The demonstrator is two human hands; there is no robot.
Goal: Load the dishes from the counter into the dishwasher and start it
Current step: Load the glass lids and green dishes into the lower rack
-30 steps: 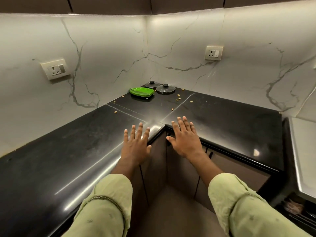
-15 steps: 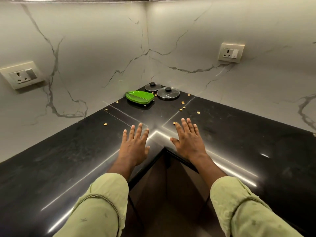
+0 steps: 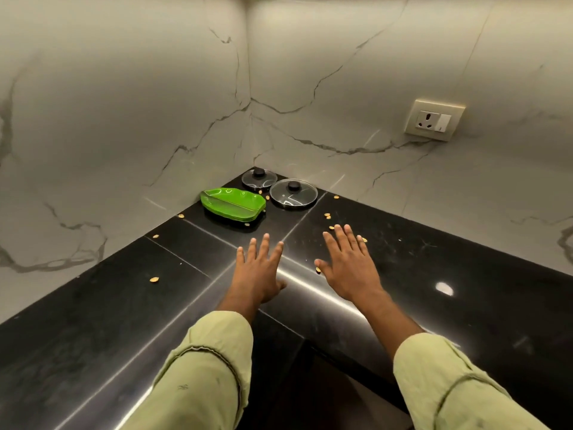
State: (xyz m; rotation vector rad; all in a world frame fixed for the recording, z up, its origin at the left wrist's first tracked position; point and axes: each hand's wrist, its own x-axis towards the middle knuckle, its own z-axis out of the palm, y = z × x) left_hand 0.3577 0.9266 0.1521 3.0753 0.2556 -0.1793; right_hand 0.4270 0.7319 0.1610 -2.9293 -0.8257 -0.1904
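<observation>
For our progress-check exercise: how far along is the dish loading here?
Done: nothing visible. In hand: nothing; left hand and right hand are open over the counter. Left: green plates, small lid and large lid sit in the corner; no dishwasher in view.

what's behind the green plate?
A small glass lid in the corner, a larger lid to its right. The raised rim of the green plate hides the counter directly behind it.

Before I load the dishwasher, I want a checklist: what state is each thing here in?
left hand: open, holding nothing
right hand: open, holding nothing
green leaf-shaped plates: stacked, lying flat
larger glass lid: flat, knob up
smaller glass lid: flat, knob up
wall socket: nothing plugged in
black counter: strewn with small seeds
</observation>
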